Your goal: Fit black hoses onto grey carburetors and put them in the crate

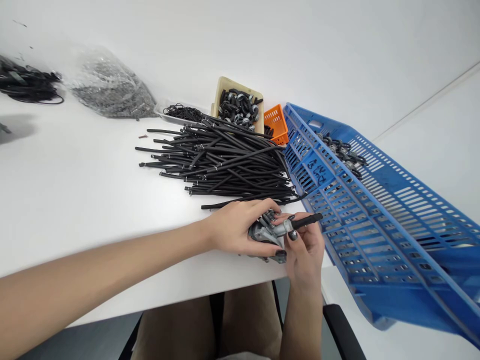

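Observation:
My left hand (234, 225) is closed around a grey metal part (267, 233) at the table's front edge. My right hand (305, 247) pinches a short black tube (305, 220) whose end meets the grey part. Both hands sit just in front of a large pile of black tubes (225, 160) on the white table (75, 190). The fingers cover most of the grey part.
A blue slotted crate (378, 220) stands tilted at the right, with several dark pieces in it. Behind the pile are a beige bin of clips (238, 105), a small orange basket (276, 122), a plastic bag of grey parts (112, 90) and black cords (26, 82) at far left.

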The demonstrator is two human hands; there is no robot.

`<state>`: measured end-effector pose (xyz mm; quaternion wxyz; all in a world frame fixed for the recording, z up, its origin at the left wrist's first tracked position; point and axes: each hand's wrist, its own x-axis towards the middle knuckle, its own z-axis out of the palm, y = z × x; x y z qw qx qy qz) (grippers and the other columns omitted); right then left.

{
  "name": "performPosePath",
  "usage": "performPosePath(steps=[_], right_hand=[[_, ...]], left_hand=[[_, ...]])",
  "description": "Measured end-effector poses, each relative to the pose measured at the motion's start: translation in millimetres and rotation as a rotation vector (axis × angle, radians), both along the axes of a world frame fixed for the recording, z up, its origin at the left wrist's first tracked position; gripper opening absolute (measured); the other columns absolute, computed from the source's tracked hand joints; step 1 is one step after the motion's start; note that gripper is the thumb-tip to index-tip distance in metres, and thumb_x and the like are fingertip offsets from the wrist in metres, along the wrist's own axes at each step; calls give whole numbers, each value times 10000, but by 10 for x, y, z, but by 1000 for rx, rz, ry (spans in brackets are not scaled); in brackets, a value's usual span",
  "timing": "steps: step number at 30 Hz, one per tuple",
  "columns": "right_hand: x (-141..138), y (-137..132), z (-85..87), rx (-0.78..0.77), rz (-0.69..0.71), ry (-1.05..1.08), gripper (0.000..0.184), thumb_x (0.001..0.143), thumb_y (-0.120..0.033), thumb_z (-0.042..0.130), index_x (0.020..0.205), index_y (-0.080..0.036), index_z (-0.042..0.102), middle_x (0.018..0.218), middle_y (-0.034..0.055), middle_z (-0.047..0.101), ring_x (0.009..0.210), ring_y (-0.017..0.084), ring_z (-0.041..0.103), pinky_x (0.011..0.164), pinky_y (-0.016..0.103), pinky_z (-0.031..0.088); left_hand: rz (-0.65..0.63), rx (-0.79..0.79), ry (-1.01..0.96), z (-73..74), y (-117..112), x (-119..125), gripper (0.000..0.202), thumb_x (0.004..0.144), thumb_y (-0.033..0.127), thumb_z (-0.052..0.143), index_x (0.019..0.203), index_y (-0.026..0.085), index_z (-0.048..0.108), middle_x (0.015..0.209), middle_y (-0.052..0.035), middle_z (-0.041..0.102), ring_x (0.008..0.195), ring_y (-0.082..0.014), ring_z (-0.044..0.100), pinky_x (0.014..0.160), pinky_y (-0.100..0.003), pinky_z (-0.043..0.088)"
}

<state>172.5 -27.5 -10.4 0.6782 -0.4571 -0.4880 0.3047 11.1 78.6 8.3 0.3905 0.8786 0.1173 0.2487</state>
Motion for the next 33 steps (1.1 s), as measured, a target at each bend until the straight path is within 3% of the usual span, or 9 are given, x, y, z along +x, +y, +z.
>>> performPosePath(steps=[17, 33], right_hand=[[3, 8, -11, 27, 19, 19, 199, 849, -340, 775, 974, -247, 652, 882, 31, 752, 918, 204, 692, 827, 341, 532], [-12, -12, 17, -57, -24, 5, 242, 846, -398, 755, 980, -239, 630, 903, 59, 754, 904, 231, 708, 798, 361, 562]], left_hand=[[2, 0, 1, -3, 9, 3, 587, 784, 574, 696, 1226, 229, 522, 1178, -88, 704, 1020, -279, 687, 819, -337, 501], [8, -9, 13, 13, 6, 0, 587, 799, 591, 688, 1227, 223, 526, 1153, -85, 709, 994, -272, 689, 808, -327, 496]])
